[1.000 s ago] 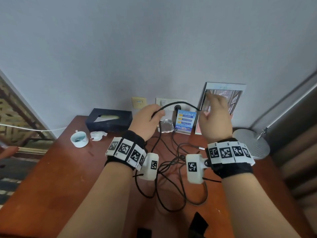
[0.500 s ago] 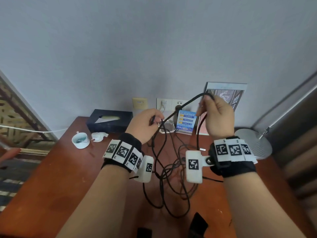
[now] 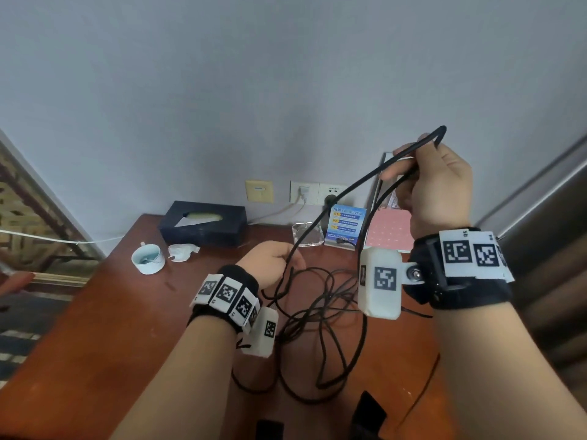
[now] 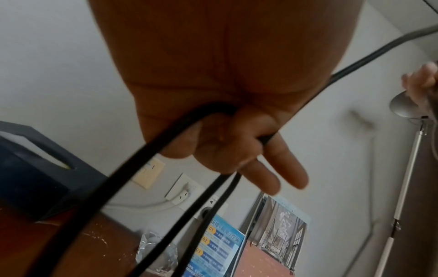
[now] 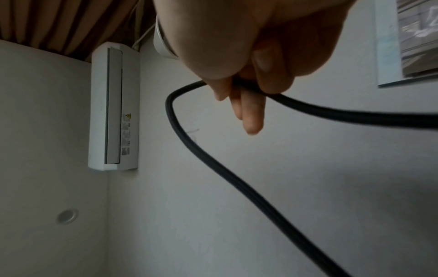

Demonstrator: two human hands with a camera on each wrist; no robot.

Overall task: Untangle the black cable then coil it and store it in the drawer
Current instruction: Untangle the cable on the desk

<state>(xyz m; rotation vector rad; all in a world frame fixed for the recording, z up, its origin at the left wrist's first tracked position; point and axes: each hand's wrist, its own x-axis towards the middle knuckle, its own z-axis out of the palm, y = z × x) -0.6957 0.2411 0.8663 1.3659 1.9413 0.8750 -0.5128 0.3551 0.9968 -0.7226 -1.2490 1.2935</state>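
Where the grey wall (image 3: 286, 74) fills the upper half of my head view, the red-brown desk (image 3: 95, 328) spreads below it, and on this desk I see the loose tangle of the black cable (image 3: 324, 312) lying in overlapping loops between my two forearms. My right hand (image 3: 435, 185) is raised high above the desk, in front of the wall; its thumb and fingers pinch a bend of the cable, which arches over the hand in a tight hairpin, and the right wrist view shows two fingers (image 5: 251, 112) extending straight past the strand while the others press it. From that bend two strands run down and to the left. My left hand (image 3: 270, 262) sits low, just above the desk surface, fingers curled round the cable; the left wrist view shows several strands passing through the fist, with two fingers (image 4: 284, 168) left extended. At the desk's far edge stands a dark blue tissue box (image 3: 203, 223), right of it a clear block (image 3: 308, 235) and a blue printed card (image 3: 346, 227). Near the left edge rest a white cup (image 3: 148, 258) and a crumpled tissue (image 3: 182, 251).
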